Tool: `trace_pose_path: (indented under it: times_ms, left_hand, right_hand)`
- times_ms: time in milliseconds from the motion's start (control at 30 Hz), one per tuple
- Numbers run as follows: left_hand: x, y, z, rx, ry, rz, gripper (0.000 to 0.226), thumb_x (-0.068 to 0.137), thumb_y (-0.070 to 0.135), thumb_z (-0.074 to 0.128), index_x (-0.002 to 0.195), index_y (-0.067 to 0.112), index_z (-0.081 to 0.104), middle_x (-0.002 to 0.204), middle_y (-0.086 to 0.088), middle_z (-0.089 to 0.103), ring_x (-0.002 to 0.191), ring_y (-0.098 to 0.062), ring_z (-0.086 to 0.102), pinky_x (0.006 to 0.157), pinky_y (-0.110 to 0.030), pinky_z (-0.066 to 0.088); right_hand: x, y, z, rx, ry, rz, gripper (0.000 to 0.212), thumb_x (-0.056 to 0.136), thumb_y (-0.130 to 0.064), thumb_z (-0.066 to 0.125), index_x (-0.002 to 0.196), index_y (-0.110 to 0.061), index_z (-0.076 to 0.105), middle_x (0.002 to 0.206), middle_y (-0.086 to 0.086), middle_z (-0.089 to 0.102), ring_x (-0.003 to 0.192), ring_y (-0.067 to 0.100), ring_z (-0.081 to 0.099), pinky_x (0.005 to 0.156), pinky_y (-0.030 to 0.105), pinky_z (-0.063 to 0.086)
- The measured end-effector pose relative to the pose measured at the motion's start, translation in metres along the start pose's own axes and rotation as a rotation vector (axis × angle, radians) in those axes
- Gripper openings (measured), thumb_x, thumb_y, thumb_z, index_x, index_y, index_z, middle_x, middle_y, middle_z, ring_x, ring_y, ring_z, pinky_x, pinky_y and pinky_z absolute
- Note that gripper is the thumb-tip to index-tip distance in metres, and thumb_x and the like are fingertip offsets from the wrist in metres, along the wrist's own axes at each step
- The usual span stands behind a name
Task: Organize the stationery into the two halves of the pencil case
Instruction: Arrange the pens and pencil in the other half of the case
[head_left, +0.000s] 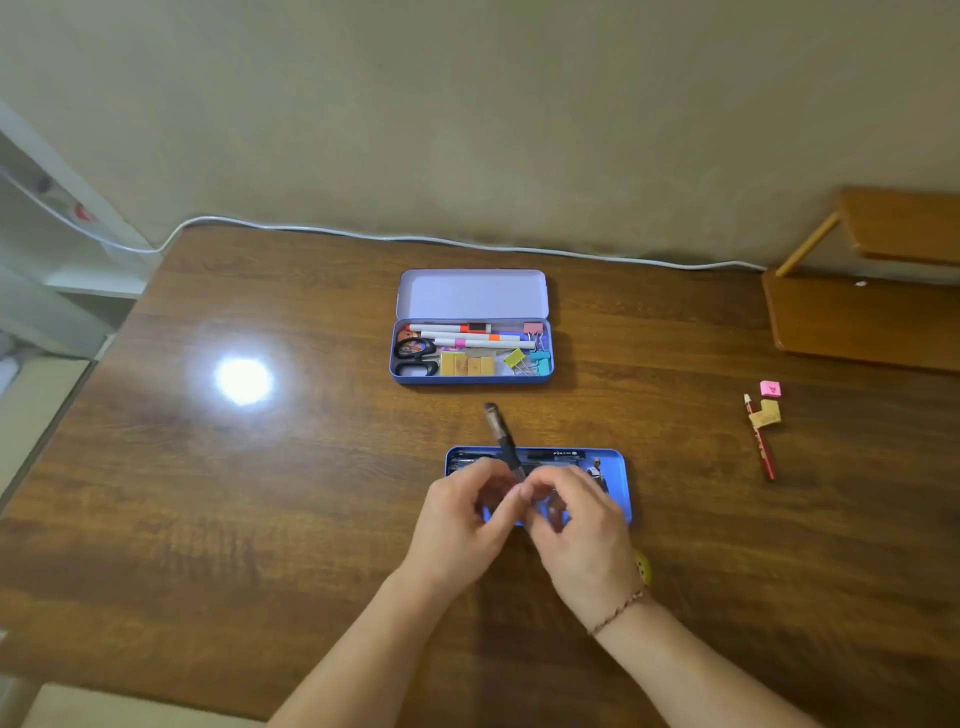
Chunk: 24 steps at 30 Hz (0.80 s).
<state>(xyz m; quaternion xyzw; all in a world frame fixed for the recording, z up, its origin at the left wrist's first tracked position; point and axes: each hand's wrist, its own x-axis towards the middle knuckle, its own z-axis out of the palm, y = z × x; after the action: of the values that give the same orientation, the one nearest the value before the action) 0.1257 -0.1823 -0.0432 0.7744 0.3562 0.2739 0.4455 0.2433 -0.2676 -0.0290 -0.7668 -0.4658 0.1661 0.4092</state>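
Both hands, left hand (464, 512) and right hand (581, 525), grip black pen (503, 439); red pencil (761, 441) lies well apart.

One view only here, a head-worn wide-angle camera looking forward and steeply down onto the glossy brown wooden table (260, 519). Both forearms come in from the bottom edge, so the lens sits close above them. It faces the plain beige wall (467, 104) behind the table's far edge, and straight lines bow towards the frame's edges.
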Motion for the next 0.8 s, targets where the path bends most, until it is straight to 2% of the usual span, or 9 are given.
trace_pose_path:
  times_ms: [100, 233, 333, 400, 467, 533, 633, 700, 800]
  left_hand:
    - [0.006, 0.006, 0.007, -0.248, -0.012, -0.168, 0.011, 0.095, 0.025, 0.06, 0.091, 0.018, 0.066, 0.077, 0.002, 0.071, 0.069, -0.014, 0.068, 0.061, -0.034, 0.055]
    - [0.003, 0.009, 0.006, -0.456, -0.289, -0.294, 0.008, 0.097, 0.02, 0.058, 0.103, 0.014, 0.059, 0.085, -0.005, 0.071, 0.069, -0.023, 0.068, 0.064, -0.04, 0.055]
    - [0.0, 0.011, 0.004, -0.486, -0.285, -0.319, 0.009, 0.1, 0.012, 0.054, 0.106, 0.008, 0.059, 0.085, -0.012, 0.07, 0.072, -0.029, 0.068, 0.07, -0.046, 0.056]
    - [0.001, 0.01, 0.002, -0.482, -0.272, -0.327, 0.013, 0.101, 0.008, 0.05, 0.109, 0.009, 0.06, 0.09, -0.012, 0.07, 0.081, -0.026, 0.068, 0.077, -0.042, 0.057]
    - [0.002, 0.011, -0.002, -0.41, -0.315, -0.313, 0.019, 0.102, 0.009, 0.045, 0.11, 0.015, 0.061, 0.083, 0.0, 0.068, 0.076, -0.017, 0.065, 0.075, -0.034, 0.056]
    - [0.004, 0.013, -0.007, -0.23, -0.4, -0.236, 0.025, 0.102, 0.011, 0.04, 0.106, 0.024, 0.06, 0.073, 0.011, 0.057, 0.065, -0.008, 0.054, 0.065, -0.027, 0.047]
    - [0.005, 0.01, -0.014, 0.061, -0.505, -0.066, 0.026, 0.103, 0.017, 0.038, 0.115, 0.026, 0.059, 0.087, 0.014, 0.06, 0.079, -0.003, 0.056, 0.073, -0.026, 0.045]
    - [0.005, 0.003, -0.02, 0.11, -0.515, -0.053, 0.029, 0.104, 0.022, 0.038, 0.124, 0.025, 0.059, 0.108, 0.013, 0.064, 0.1, -0.001, 0.058, 0.086, -0.021, 0.045]
    - [0.004, -0.007, -0.026, 0.195, -0.547, 0.008, 0.028, 0.102, 0.022, 0.041, 0.122, 0.024, 0.062, 0.108, 0.014, 0.063, 0.103, -0.006, 0.056, 0.087, -0.022, 0.043]
  right_hand:
    - [0.003, -0.001, -0.007, 0.092, -0.102, -0.054, 0.034, 0.081, -0.014, 0.069, 0.112, -0.028, 0.063, 0.094, -0.013, 0.062, 0.083, 0.0, 0.059, 0.073, 0.011, 0.048]
    - [0.008, 0.015, -0.024, 0.083, -0.217, -0.123, 0.043, 0.083, -0.006, 0.065, 0.122, -0.024, 0.063, 0.111, -0.01, 0.065, 0.103, -0.002, 0.058, 0.089, 0.014, 0.046]
    - [0.01, 0.016, -0.029, 0.077, -0.374, -0.152, 0.044, 0.087, -0.009, 0.058, 0.127, -0.025, 0.059, 0.113, -0.011, 0.061, 0.106, 0.0, 0.055, 0.092, 0.014, 0.043]
    - [0.012, 0.018, -0.033, 0.002, -0.455, -0.197, 0.045, 0.088, -0.013, 0.056, 0.13, -0.03, 0.055, 0.119, -0.014, 0.059, 0.113, -0.001, 0.051, 0.098, 0.016, 0.04]
    - [0.014, 0.02, -0.036, -0.158, -0.397, -0.303, 0.046, 0.087, -0.018, 0.058, 0.13, -0.031, 0.054, 0.119, -0.012, 0.06, 0.111, 0.002, 0.052, 0.096, 0.021, 0.042]
    - [0.016, 0.023, -0.039, -0.236, -0.213, -0.345, 0.044, 0.083, -0.018, 0.065, 0.126, -0.026, 0.057, 0.112, -0.005, 0.059, 0.1, 0.01, 0.055, 0.086, 0.023, 0.048]
    - [0.022, 0.035, -0.045, -0.278, -0.033, -0.354, 0.036, 0.075, -0.014, 0.074, 0.111, -0.015, 0.067, 0.108, 0.002, 0.057, 0.093, 0.014, 0.053, 0.082, 0.019, 0.046]
    - [0.021, 0.047, -0.047, -0.274, -0.065, -0.383, 0.027, 0.073, -0.006, 0.077, 0.099, -0.01, 0.072, 0.1, 0.003, 0.061, 0.091, 0.014, 0.056, 0.082, 0.017, 0.045]
    - [0.012, 0.06, -0.045, -0.248, -0.179, -0.373, 0.023, 0.077, -0.002, 0.073, 0.098, -0.01, 0.071, 0.098, 0.001, 0.063, 0.088, 0.01, 0.06, 0.083, 0.017, 0.049]
